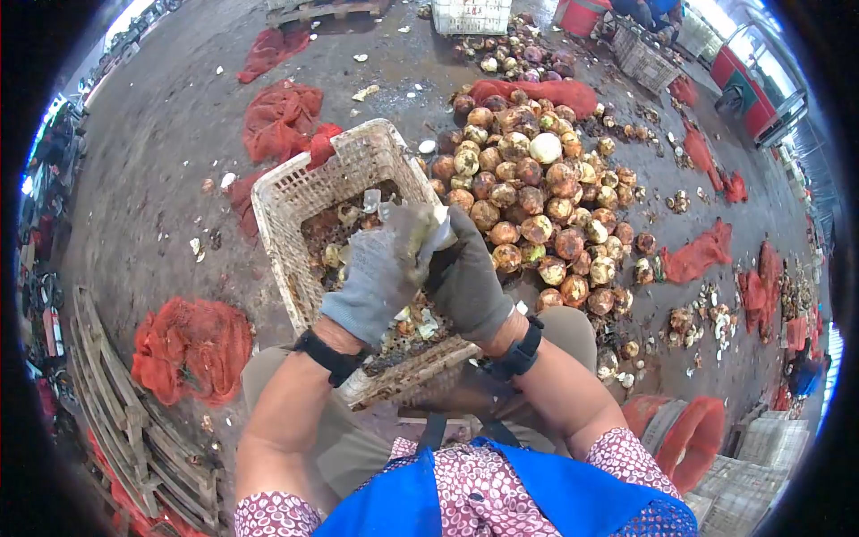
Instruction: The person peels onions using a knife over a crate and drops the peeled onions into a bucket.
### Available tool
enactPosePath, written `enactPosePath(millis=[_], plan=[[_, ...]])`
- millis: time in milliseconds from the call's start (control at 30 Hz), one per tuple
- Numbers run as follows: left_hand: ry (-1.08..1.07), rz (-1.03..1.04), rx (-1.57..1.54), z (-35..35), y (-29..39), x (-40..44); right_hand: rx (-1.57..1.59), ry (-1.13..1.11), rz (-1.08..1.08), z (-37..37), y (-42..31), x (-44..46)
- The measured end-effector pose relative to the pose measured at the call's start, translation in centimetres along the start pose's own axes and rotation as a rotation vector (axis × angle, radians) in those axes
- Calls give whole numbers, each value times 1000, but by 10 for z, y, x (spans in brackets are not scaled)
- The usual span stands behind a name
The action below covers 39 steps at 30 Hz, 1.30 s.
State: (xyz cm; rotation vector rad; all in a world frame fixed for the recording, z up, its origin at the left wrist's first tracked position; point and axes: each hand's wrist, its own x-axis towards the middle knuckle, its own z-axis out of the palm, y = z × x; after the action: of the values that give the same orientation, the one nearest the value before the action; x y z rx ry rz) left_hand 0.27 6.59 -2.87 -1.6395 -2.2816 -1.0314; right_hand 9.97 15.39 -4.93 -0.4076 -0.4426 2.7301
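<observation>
Both gloved hands meet over a dirty white plastic crate [284, 253]. My left hand [371, 277], in a grey glove, has its fingers closed at a pale, blurred item, perhaps an onion; motion smears its fingertips. Beside it my right hand [467, 276], in a darker glove, is closed around the right side of the same pale item [438, 233]. Peelings and scraps [344, 224] lie in the crate below the hands. Just right of the crate, a large pile of brown-skinned onions [537, 201] lies on the floor, with one peeled white onion [545, 148] on it.
Red mesh sacks [192, 351] lie around the floor. A wooden pallet [134, 421] stands at the lower left, a red tub [689, 438] at the lower right. More crates [642, 58] and part of a person [658, 11] are at the upper right.
</observation>
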Motion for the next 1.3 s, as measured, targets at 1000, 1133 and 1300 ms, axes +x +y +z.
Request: enactPosePath(millis=[1000,1133,1300], plan=[[-171,-240,-345,-29,-11,-27,-1193,-15,-194,6,-50,-25],[-237,-25,-283,-19,-17,-34,-1264,-48,-213,7,-40,-27],[-349,-47,-247,-21,-21,-39,-1324,-167,-305,5,-31,-21]])
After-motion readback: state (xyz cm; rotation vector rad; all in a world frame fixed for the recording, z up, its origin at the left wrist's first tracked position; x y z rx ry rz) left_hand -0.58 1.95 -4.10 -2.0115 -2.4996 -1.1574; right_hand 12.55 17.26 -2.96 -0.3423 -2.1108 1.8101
